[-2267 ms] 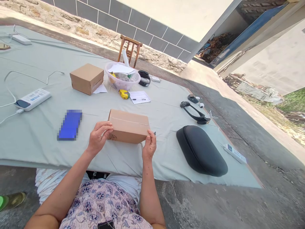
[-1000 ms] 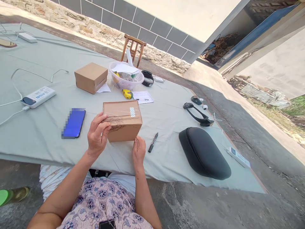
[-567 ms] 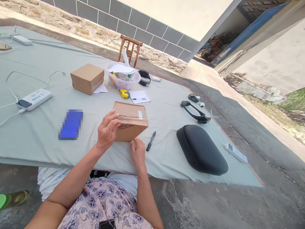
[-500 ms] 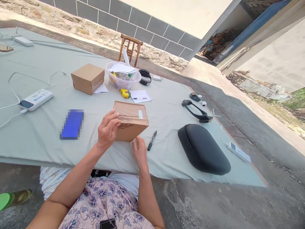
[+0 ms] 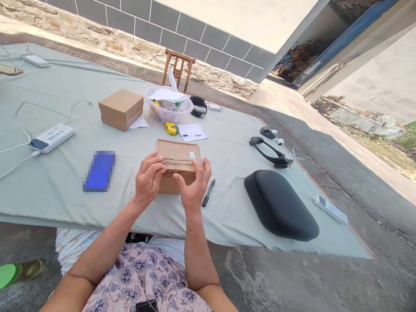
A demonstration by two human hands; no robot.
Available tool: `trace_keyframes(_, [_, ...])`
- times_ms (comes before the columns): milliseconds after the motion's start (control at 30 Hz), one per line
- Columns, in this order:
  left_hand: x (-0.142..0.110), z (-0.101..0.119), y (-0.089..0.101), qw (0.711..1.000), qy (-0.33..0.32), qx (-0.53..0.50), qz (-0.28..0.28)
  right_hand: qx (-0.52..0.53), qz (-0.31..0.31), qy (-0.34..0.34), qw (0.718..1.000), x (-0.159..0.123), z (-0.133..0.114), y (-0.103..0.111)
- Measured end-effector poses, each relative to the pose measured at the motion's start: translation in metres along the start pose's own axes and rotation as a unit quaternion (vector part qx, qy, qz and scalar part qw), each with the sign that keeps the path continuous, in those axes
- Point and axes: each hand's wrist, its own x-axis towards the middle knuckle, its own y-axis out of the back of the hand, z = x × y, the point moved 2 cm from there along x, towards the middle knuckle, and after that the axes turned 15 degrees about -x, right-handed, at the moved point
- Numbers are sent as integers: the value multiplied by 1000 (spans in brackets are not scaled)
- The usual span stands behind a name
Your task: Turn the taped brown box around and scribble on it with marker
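A brown cardboard box (image 5: 178, 149) stands on the cloth in front of me, with dark scribbled lines along its front top edge and a small white patterned label (image 5: 192, 155) on top. My left hand (image 5: 147, 175) grips its left side, thumb at the front edge and fingers over the top. At the right front corner, my right hand (image 5: 194, 184) has thumb and fingers spread wide, the fingertips at the top near the label. It covers part of the front face. Just right of that hand lies a black marker pen (image 5: 208, 193).
A second cardboard box (image 5: 120, 108), a plastic basin (image 5: 169, 108) of papers, a yellow tape measure (image 5: 170, 128) and a notepad (image 5: 195, 131) with a pen lie beyond. On the left are a blurred blue rectangle (image 5: 100, 171) and a white power strip (image 5: 53, 138); on the right, a black case (image 5: 281, 203).
My right hand has moved up from the box's lower front edge to its top right corner, and its fingers have spread. My left hand stays on the box's left side.
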Motion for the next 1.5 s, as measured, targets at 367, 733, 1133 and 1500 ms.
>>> trace_keyframes(367, [1,6,-3,997,60,-53,10,-13,19,5,1000,3,6,1])
trace_keyframes(733, [-17,-19,-4,973,120,-196,-30,38,25,12,999,4,15,4])
trace_keyframes(1133, [-22,-42,-12,951,268,-143,-53,-19,-16,-5,1000,-2,6,5])
trace_keyframes(1500, [-17,-40,-7,945,284,-150,-68,-6,-4,-3,1000,-5,3,1])
